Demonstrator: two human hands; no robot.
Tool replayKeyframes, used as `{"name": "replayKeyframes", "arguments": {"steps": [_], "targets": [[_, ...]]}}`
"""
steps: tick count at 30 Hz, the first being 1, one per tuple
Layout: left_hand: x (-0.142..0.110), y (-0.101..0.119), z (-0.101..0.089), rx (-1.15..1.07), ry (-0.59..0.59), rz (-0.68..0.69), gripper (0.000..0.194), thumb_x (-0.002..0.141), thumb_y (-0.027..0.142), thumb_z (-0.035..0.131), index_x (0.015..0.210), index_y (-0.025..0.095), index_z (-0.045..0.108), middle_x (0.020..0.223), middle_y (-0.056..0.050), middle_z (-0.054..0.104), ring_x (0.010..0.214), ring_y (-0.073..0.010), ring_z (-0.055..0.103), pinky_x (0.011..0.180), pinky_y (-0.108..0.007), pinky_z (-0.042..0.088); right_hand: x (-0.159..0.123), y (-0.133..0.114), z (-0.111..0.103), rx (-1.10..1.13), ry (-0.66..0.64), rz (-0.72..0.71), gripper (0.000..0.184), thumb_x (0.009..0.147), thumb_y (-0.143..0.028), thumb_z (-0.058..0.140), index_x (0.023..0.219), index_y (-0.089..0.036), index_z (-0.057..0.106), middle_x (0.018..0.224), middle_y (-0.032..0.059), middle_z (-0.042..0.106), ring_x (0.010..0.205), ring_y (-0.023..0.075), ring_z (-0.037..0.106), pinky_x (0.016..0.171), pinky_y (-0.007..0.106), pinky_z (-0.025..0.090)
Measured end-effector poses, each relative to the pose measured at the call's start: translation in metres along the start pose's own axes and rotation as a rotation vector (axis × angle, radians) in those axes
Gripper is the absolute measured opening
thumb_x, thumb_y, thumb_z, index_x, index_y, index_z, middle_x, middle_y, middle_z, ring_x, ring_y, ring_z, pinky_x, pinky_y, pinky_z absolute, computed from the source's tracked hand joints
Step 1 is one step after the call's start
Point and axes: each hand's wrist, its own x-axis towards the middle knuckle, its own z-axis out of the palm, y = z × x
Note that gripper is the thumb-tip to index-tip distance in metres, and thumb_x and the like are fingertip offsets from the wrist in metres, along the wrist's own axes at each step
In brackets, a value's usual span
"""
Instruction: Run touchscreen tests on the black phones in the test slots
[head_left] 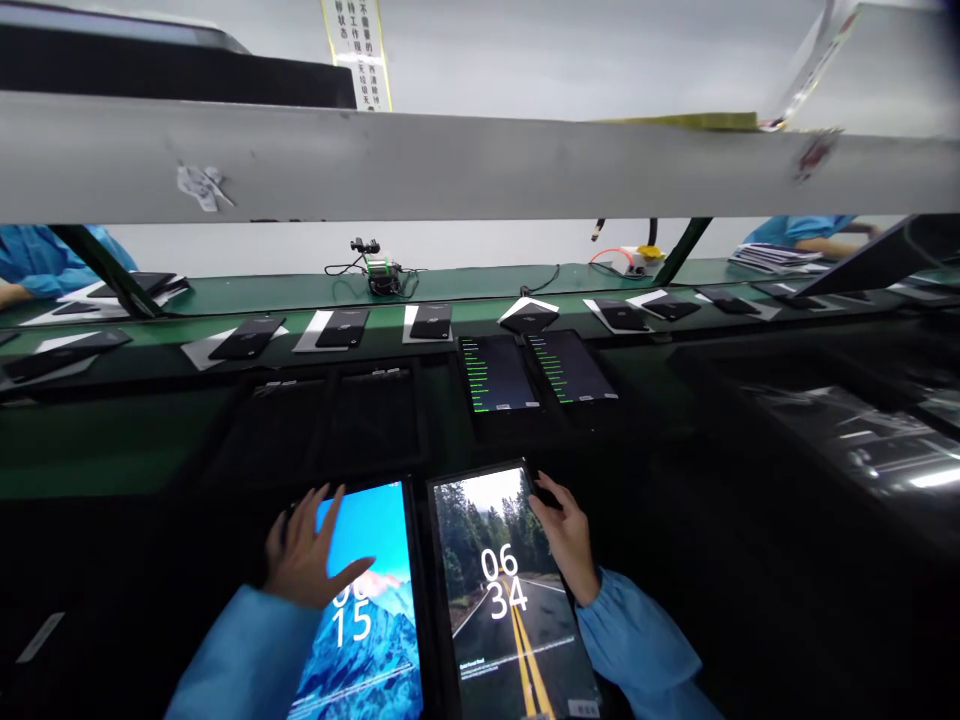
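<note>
- Tablet with a blue mountain screen (390,620) is seen at lower centre, just beside the tablet with a road screen (480,640); both are lit, screen up, with a narrow dark strip between them.
- Left hand (300,575): open, fingers spread over the upper left of the mountain screen, thumb stretched across it. Part of the clock is covered.
- Right hand (571,550): loosely curled at the upper right edge of the road tablet; whether a firm grip is made cannot be told.
- Handling, judged: contact is best kept light and on the frames, with palms raised off the glass, since stray touches may be registered and smudges left.
- If either tablet is shifted, it is best kept level and square, so that the inner edges are not knocked together.
- Far edges: two tablets with green text (499,378) (576,370) lie close behind the road tablet; forward travel is limited by them.
- Beyond, dark devices on white sheets (343,328) are lined up below a grey beam (450,170).
- Sideways, more room is judged to be offered on the right; clear plastic (877,435) lies well apart from the right hand.
</note>
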Motion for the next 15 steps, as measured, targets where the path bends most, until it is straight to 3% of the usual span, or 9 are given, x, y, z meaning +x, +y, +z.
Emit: {"name": "replayKeyframes", "arguments": {"steps": [2,4,6,8,11,13,15], "targets": [[-0.03,-0.034,0.004,-0.013,-0.053,-0.078,0.099,0.068,0.066,0.054,0.145,0.021,0.011,0.148,-0.02,0.026,0.134,-0.0419,0.026,0.105,-0.062,0.02,-0.001,-0.002,0.0,-0.044,0.009,-0.01,0.047,0.081,-0.045,0.057,0.118,-0.017,0.058,0.112,0.013,0.058,0.087,0.0216,0.063,0.069,0.034,0.055],[-0.054,-0.062,0.011,-0.135,-0.134,-0.071,0.115,0.058,0.066,0.063,0.146,0.023,0.002,0.147,-0.022,0.023,0.13,-0.0449,0.031,0.099,-0.062,0.032,-0.001,-0.008,-0.002,-0.09,0.003,-0.038,0.048,0.082,-0.046,0.055,0.122,-0.018,0.055,0.119,0.0142,0.053,0.086,0.021,0.062,0.072,0.037,0.055],[-0.065,-0.075,0.016,-0.277,-0.13,-0.017,0.128,0.048,0.066,0.07,0.145,0.025,-0.002,0.148,-0.021,0.017,0.133,-0.0452,0.027,0.101,-0.061,0.032,-0.001,-0.02,-0.005,-0.139,-0.005,-0.082,0.052,0.082,-0.045,0.056,0.128,-0.022,0.05,0.131,0.0142,0.045,0.102,0.0252,0.058,0.087,0.044,0.051],[-0.061,-0.076,0.017,-0.38,-0.078,-0.04,0.132,0.043,0.068,0.072,0.146,0.022,0.002,0.145,-0.02,0.018,0.134,-0.0448,0.023,0.105,-0.06,0.028,-0.005,-0.034,-0.012,-0.27,-0.079,-0.195,0.063,0.081,-0.042,0.059,0.138,-0.026,0.039,0.143,0.0117,0.034,0.127,0.0305,0.04,0.105,0.052,0.035],[-0.035,-0.066,0.007,-0.534,-0.006,-0.333,0.114,0.058,0.069,0.062,0.145,0.017,0.01,0.129,-0.017,0.04,0.119,-0.0398,0.044,0.101,-0.059,0.035,-0.016,-0.052,-0.023,-0.563,-0.389,-0.435,0.097,0.074,-0.047,0.067,0.148,-0.025,0.009,0.154,0.0122,0.015,0.141,0.0346,0.011,0.112,0.061,0.01],[-0.019,-0.059,-0.003,-0.647,0.03,-0.505,0.097,0.07,0.068,0.052,0.145,0.021,0.013,0.12,-0.012,0.05,0.107,-0.0337,0.054,0.097,-0.058,0.041,-0.026,-0.055,-0.027,-0.69,-0.624,-0.564,0.122,0.06,-0.056,0.075,0.149,-0.022,-0.002,0.156,0.016,0.005,0.141,0.04,0.004,0.109,0.067,0.003],[-0.014,-0.053,-0.01,-0.725,0.03,-0.549,0.088,0.074,0.067,0.048,0.144,0.025,0.017,0.125,-0.011,0.05,0.111,-0.0322,0.053,0.098,-0.056,0.042,-0.03,-0.052,-0.029,-0.768,-0.73,-0.634,0.132,0.05,-0.059,0.079,0.149,-0.022,-0.001,0.156,0.017,-0.001,0.14,0.0437,0.002,0.107,0.069,0.001]]}}
